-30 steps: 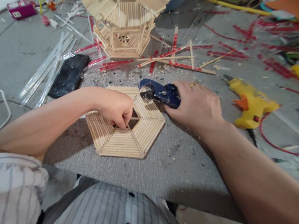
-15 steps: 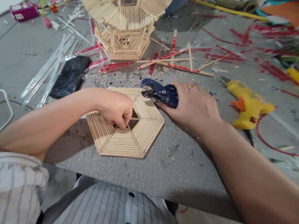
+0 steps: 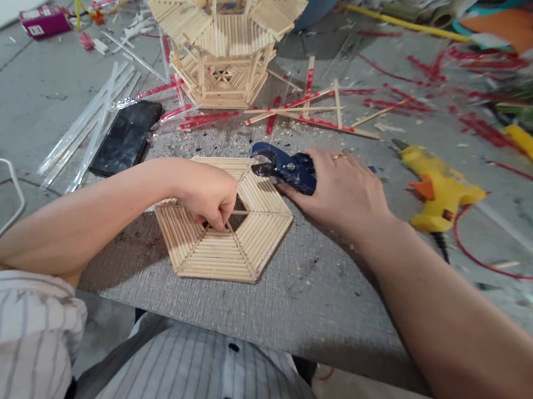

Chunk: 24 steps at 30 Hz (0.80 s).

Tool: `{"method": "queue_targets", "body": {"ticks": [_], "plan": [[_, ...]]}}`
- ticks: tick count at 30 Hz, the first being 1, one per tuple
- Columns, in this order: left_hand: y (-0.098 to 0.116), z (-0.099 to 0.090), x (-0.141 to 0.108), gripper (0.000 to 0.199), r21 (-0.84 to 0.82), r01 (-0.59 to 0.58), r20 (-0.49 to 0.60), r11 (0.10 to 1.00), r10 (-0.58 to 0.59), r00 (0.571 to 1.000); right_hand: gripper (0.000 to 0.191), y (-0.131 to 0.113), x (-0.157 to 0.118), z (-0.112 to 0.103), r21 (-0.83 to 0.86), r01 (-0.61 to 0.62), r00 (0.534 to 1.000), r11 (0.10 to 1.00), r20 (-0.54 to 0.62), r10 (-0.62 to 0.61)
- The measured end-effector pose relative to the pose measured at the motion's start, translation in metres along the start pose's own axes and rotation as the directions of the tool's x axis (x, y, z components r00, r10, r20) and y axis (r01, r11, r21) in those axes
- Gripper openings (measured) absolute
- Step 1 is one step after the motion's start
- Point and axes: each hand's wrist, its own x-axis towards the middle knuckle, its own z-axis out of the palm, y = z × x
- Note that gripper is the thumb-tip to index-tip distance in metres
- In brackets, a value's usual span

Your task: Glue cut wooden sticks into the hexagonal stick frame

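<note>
A hexagonal panel of thin wooden sticks (image 3: 220, 253), with an opening at its middle, lies flat on the grey work surface. My left hand (image 3: 213, 198) reaches over it, fingers closed in a pinch at the opening's inner edge; whatever is between the fingertips is hidden. Just to the right of the hand, a thin spoke crosses the opening. A blue-handled cutter (image 3: 285, 165) lies at the panel's upper right, its dark jaw over the panel's edge. My right hand (image 3: 346, 188) is wrapped over the cutter's handles and rests on the table.
Behind the panel stands a tiered wooden-stick pavilion (image 3: 228, 42). Loose sticks with red tape (image 3: 306, 108) lie beside it. At the right is a yellow glue gun (image 3: 438, 186) with a red cord. A black phone (image 3: 127, 137) and clear glue sticks (image 3: 91, 124) are on the left.
Both hands, the panel and the cutter stay practically in place. The background has shifted very slightly with the camera.
</note>
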Motion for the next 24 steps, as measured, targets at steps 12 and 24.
{"method": "queue_targets", "body": {"ticks": [12,24], "plan": [[-0.016,-0.008,-0.004,0.024,-0.188,-0.05,0.026,0.981,0.056,0.998,0.066,0.0,-0.001,0.002,-0.014,0.003,1.0,1.0,-0.011,-0.003],[-0.007,-0.004,-0.004,0.027,-0.049,-0.027,0.018,0.998,0.028,0.999,0.079,0.005,0.004,0.005,-0.114,-0.001,1.0,0.993,0.031,0.005]]}}
